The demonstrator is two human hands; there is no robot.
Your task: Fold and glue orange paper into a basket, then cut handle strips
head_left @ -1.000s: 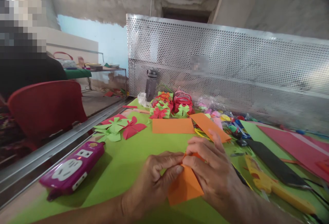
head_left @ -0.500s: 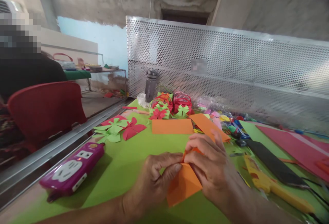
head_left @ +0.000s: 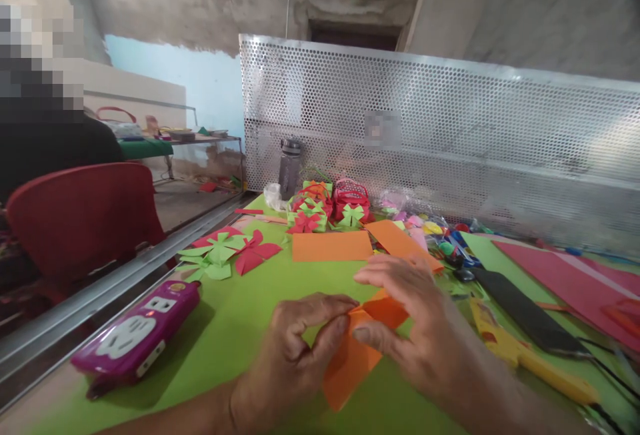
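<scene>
Between my hands is a folded piece of orange paper (head_left: 349,368), pinched near its middle crease, with one flap rising to the right. My left hand (head_left: 295,348) grips its left edge between thumb and index finger. My right hand (head_left: 420,328) has its thumb on the front of the paper and its fingers arched over the upper flap. An orange paper rectangle (head_left: 332,246) lies flat beyond my hands, with another orange strip (head_left: 404,244) slanting beside it. Green paper bows (head_left: 213,256) and a red one (head_left: 256,253) lie to the left.
A purple power strip (head_left: 137,335) is at the left. On the right are a yellow glue gun (head_left: 525,355), a black phone-like slab (head_left: 530,312) and red sheets (head_left: 575,278). Small paper baskets (head_left: 351,200) and a bottle (head_left: 289,172) stand before a perforated metal panel (head_left: 425,115). A person sits far left.
My right fingers have lifted and spread over the paper, and its thumb now shows on the front. The orange paper's right flap has opened outward. The view has shifted slightly.
</scene>
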